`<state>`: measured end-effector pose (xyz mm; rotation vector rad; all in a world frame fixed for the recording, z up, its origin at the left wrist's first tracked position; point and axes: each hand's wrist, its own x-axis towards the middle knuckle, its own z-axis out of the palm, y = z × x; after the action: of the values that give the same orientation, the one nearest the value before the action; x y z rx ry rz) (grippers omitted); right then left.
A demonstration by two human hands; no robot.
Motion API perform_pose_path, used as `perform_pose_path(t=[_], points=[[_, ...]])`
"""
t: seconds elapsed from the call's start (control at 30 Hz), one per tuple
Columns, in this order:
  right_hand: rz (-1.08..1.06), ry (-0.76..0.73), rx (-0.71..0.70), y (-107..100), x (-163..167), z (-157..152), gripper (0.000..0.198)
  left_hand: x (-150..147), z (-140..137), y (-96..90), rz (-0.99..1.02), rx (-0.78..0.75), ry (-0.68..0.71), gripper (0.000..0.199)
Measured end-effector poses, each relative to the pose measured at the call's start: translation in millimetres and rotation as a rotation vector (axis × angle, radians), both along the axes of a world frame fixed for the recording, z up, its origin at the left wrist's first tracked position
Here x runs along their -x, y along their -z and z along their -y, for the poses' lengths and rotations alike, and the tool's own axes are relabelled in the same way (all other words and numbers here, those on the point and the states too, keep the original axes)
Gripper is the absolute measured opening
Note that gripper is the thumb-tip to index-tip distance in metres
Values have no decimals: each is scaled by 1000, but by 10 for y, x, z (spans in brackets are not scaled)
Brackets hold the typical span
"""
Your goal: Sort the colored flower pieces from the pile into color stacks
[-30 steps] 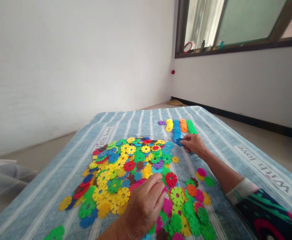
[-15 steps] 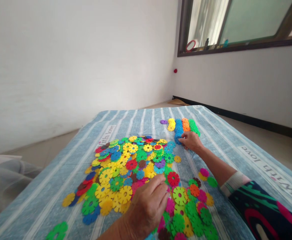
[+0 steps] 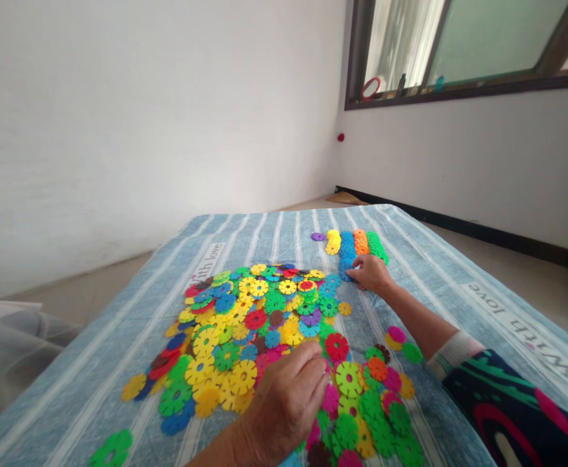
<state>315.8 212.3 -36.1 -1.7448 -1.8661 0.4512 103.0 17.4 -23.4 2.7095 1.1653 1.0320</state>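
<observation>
A wide heap of notched plastic discs [image 3: 225, 357] in many colours spreads over the middle of the cloth. My left hand [image 3: 288, 395] is closed above its near right part, fingers curled together; whatever they hold, if anything, is hidden. Farther off, my right hand [image 3: 372, 274] has thumb and fingers at a blue notched disc [image 3: 346, 273], which lies at the near end of an overlapping blue row [image 3: 346, 245]. Beside that row run a yellow row [image 3: 333, 241], an orange row [image 3: 361, 242] and a green row [image 3: 376, 246]. One purple disc [image 3: 318, 237] lies left of them.
The discs lie on a blue-and-white striped cloth [image 3: 157, 311] with printed lettering. A loose green disc [image 3: 111, 449] is at the near left. Whitish sheer material [image 3: 15, 363] bulges beside the left edge. White walls and a dark-framed window [image 3: 459, 87] stand behind.
Almost nothing differs. My right hand stays at the end of the blue row, its fingers shifted very slightly on the blue disc. My left hand keeps its place.
</observation>
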Motion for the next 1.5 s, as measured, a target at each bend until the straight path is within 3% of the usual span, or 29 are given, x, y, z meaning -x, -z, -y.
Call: perform_pose_path(t=[0.4,0.9,1.07,1.5], points=[[-7,-70,-24,-23,-33,150,24,-4,15,1,-30,-5,-11,20],[16,-230,-110,88,-203,1017,18,-9,15,26,-47,-35,-28,19],[30,-230,-209,178,-169,1033,15,-13,-7,30,-64,-32,-46,20],[-21,-262,-218,161,-199,1015,12,-8,-59,46,-45,-63,-40,22]])
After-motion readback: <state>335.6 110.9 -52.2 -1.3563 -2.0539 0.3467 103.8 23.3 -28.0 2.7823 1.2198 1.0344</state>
